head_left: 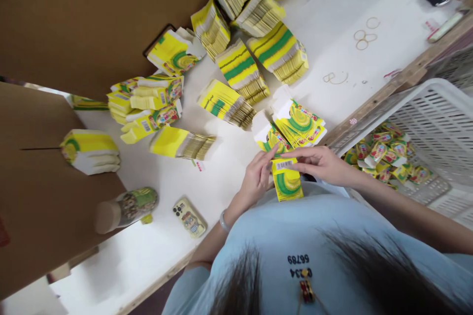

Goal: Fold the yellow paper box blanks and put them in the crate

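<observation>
A small yellow and green printed carton with a barcode is held close to my body at the table's edge. My right hand pinches its upper part from the right, fingers over the barcode end. From the left, my left hand closes on the carton's upper left edge; its thumb and fingertips are partly hidden. Just beyond my hands lie two fanned piles of flat cartons, a left pile and a right pile, white flaps pointing away.
Several bundles of flat cartons cover the table's middle and back. Formed cartons are heaped at left. A phone and a jar lie on the left. Rubber bands lie at right. A white basket below holds small cartons.
</observation>
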`<state>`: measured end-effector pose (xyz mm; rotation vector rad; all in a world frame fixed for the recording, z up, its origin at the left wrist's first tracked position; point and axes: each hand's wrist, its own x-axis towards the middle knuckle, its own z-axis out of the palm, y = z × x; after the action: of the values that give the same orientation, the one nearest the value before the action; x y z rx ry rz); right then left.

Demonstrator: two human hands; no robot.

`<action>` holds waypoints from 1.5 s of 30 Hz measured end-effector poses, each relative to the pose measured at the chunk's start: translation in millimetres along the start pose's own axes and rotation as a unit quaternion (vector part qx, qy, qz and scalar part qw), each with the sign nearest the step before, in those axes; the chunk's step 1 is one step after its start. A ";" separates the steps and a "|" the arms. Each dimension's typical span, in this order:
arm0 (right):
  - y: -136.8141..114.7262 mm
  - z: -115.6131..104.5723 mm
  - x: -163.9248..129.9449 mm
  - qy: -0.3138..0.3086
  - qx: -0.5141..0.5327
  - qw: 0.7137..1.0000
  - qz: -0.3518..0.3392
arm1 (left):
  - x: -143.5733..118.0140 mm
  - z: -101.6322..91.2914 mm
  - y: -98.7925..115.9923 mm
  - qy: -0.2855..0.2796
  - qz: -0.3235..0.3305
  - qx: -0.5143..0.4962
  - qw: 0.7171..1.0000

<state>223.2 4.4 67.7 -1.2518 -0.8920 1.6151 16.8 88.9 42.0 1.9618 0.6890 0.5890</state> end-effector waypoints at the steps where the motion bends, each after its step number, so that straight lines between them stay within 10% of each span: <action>1: -0.4 -7.9 -3.4 0.031 -0.009 0.999 -0.001 | 7.6 -2.0 -6.0 0.011 0.010 0.042 0.999; 5: -5.3 -77.0 -37.7 0.186 -0.216 0.958 -0.023 | 56.4 -13.1 -42.7 0.120 -0.015 0.210 0.970; 8: -6.1 -134.3 -72.1 0.191 -0.493 0.849 -0.017 | 92.5 -20.9 -68.0 0.111 -0.042 0.250 0.961; 12: -7.7 -140.3 -79.2 0.216 -0.611 0.756 -0.093 | 113.3 -30.5 -74.9 0.051 0.000 0.288 0.956; 17: -11.7 -56.0 -6.0 0.250 -0.491 0.805 -0.218 | 100.3 -41.7 -43.3 0.097 0.087 0.246 0.960; 23: 11.7 22.4 70.4 0.267 -0.411 0.793 -0.362 | 67.7 -44.0 9.3 0.203 0.039 0.103 0.973; 27: 15.6 30.4 70.1 0.269 -0.378 0.781 -0.419 | 49.6 -39.7 14.6 0.215 0.041 0.011 0.976; 33: 6.8 27.2 57.2 0.315 -0.373 0.756 -0.435 | 29.3 4.0 -2.5 0.002 0.109 -0.025 0.994; 36: 7.6 29.2 56.5 0.331 -0.368 0.751 -0.438 | 24.0 22.4 -3.9 -0.010 0.119 -0.042 0.992; 45: 1.9 34.6 52.1 0.330 -0.214 0.863 -0.317 | 14.8 13.9 3.6 0.071 -0.033 -0.057 0.995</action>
<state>183.7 51.7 56.3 -1.4623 -1.0751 0.4146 37.5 88.9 40.9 1.7966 0.7891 0.7171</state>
